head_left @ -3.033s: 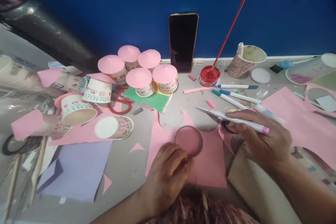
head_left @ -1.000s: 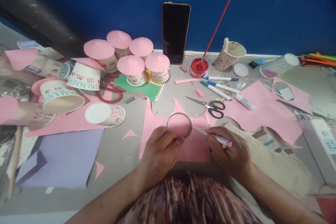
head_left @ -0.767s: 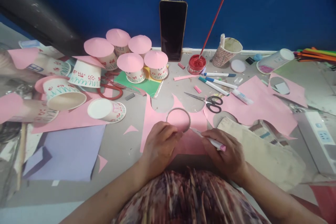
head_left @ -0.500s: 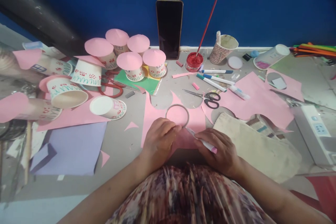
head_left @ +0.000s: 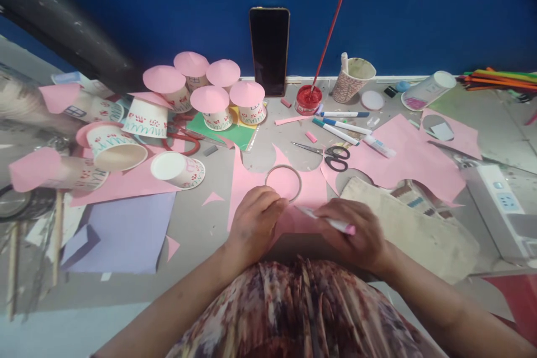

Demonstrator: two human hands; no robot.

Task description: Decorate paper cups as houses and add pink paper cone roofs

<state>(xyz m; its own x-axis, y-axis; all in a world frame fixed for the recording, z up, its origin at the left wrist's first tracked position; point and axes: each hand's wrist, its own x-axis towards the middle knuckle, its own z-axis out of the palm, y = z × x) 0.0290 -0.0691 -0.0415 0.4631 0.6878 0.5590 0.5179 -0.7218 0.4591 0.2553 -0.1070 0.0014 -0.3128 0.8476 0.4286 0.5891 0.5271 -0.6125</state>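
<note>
Left hand [head_left: 255, 221]: curled, holding ring [head_left: 283, 166] at near edge, on pink paper [head_left: 312, 193]. Right hand [head_left: 359, 229]: gripping 1 white marker [head_left: 342, 226], tip just beside ring. White tube [head_left: 380, 145]: print too small to read.

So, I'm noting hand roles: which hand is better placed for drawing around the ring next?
Probably the right hand: it holds the pink-ended pen, tip toward the ring. The left hand is at the ring's near edge, over the pink paper, with no pen visible.
</note>
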